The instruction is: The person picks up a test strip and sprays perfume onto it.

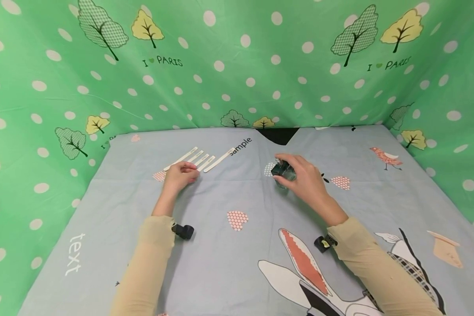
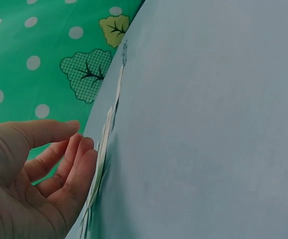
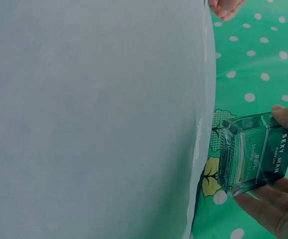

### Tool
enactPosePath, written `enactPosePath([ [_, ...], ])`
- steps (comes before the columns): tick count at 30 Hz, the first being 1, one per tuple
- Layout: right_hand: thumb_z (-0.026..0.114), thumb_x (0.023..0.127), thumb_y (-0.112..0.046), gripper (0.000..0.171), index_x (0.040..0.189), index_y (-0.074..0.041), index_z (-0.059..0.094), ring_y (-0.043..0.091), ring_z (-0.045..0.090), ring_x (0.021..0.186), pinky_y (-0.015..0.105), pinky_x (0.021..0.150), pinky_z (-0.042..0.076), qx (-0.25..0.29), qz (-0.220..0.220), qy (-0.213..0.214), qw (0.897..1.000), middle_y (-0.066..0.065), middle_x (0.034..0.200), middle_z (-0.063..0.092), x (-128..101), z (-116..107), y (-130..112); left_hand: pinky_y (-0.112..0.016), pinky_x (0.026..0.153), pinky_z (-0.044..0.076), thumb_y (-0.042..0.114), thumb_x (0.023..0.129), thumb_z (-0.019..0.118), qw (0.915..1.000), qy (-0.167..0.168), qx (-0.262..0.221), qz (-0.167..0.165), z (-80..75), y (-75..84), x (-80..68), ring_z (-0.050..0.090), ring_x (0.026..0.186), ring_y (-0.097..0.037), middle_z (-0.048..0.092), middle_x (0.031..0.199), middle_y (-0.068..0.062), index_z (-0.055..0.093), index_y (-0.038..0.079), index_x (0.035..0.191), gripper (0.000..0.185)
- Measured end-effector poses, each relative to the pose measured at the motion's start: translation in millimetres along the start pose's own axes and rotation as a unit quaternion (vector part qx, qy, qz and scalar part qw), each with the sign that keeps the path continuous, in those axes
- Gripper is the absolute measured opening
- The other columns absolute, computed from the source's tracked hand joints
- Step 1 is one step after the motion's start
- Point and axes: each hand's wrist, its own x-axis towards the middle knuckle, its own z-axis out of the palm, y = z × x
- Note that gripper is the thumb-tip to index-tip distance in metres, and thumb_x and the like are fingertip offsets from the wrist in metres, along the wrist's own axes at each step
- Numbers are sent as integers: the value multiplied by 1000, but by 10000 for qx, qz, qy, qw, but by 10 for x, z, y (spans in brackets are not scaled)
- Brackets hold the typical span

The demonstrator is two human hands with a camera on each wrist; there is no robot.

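Note:
My right hand (image 1: 308, 179) grips a green-tinted glass perfume bottle (image 3: 253, 154), thumb on one side and fingers on the other. Its label reads "SEXY MAN" in the right wrist view, where it appears lifted off the cloth. Toward the left, my left hand (image 1: 179, 176) is beside several slim white paper test strips (image 1: 219, 160) with small print near their far ends. Its thumb and fingertips bend loosely toward each other, with nothing seen between them in the left wrist view. The strips (image 2: 103, 149) lie fanned on the cloth, some partly hidden by that hand.
A grey-blue printed cloth (image 1: 205, 263) covers the table, with hearts, a bird, a rabbit and words on it. Green polka-dot curtains (image 1: 229, 39) stand behind and at both sides. A dark camera (image 1: 183, 231) is strapped to the left wrist, another (image 1: 324, 242) to the right.

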Motion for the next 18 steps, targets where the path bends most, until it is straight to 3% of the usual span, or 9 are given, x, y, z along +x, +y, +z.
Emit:
enactPosePath([
  [18, 83, 81, -31, 56, 131, -20, 61, 32, 69, 106, 49, 79, 59, -12, 22, -36, 10000, 12, 119, 69, -2, 13, -11, -19, 75, 59, 13, 91, 71, 9997, -174, -145, 18, 88, -21, 27, 64, 75, -1, 70, 114, -23, 64, -2, 118, 32],
])
